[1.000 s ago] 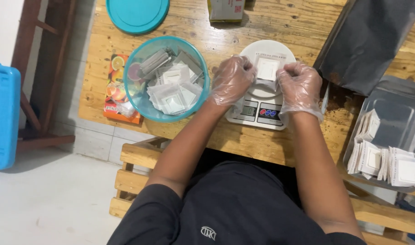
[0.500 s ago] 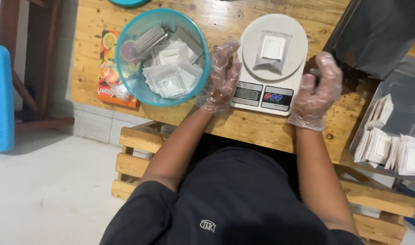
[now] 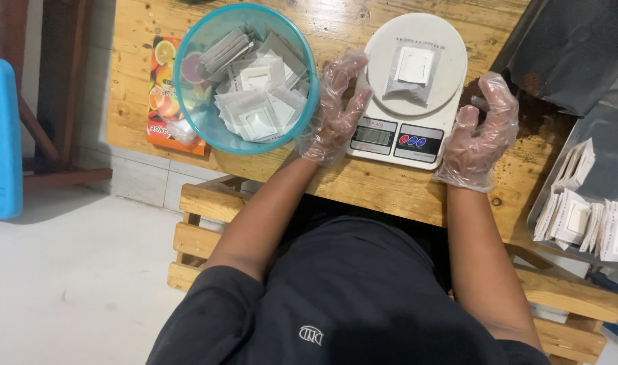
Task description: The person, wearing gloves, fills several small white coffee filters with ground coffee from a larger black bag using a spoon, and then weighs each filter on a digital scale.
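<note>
— Two hands, both in clear plastic gloves. What is each one gripping?

— Nothing. The left hand (image 3: 336, 111) is lying flat with its fingers spread, resting between the bowl (image 3: 187, 101) and the scale (image 3: 427, 128), fingertips touching the scale's left edge. The right hand (image 3: 481, 135) is hovering just beside the scale's right edge, fingers loosely curled and parted, enclosing nothing.

— Where is the item being weighed?

— One sachet (image 3: 411, 71) is lying on the round white platform, apart from both hands. It is a greyish translucent pouch with a white square showing in its middle.

— What is sitting in the bowl?

— Many more sachets (image 3: 255, 101) of the same kind are piling loosely inside the teal, see-through bowl, some flat, some on edge.

— Other packages?

— A flat packet (image 3: 163, 88) printed with orange slices is lying partly under the bowl at the table's left edge. A grey tray (image 3: 609, 145) at the right is holding a row of white sachets standing on edge. A dark bag (image 3: 572, 47) is resting at the upper right.

— Scale markings?

— A grey display is sitting on the front panel with a red and a blue button beside it. Its reading is too small to tell.

— Surroundings?

— Everything is standing on a wooden table (image 3: 390, 186). A blue bin (image 3: 1, 135) is standing on the floor, well apart to the left.
</note>
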